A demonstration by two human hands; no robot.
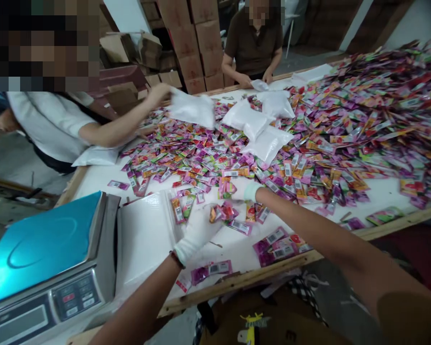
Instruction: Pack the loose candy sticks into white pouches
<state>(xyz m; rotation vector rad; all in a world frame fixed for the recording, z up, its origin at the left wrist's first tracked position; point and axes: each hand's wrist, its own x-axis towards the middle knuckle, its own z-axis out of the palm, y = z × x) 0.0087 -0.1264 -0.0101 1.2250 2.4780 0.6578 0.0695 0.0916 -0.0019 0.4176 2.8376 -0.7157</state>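
Both my hands wear white gloves and work low over the near part of the table. My left hand (201, 229) is closed around a few small printed packets (227, 211), pink and purple with orange. Just beyond it, my right hand (242, 188) reaches in from the right, its fingers closed on a pink packet (225, 188); part of those fingers is blurred. Loose flat packets (240, 226) with barcodes lie around and under both hands. Left of my left hand rests a stack of white plastic bags (145, 235).
A scale (46, 239) with a blue top stands at the left. Filled white bags (247, 117) lie on a wide heap of packets (345, 120). One person (57, 120) at the left lifts a white bag (192, 109); another (253, 48) handles a bag across the table.
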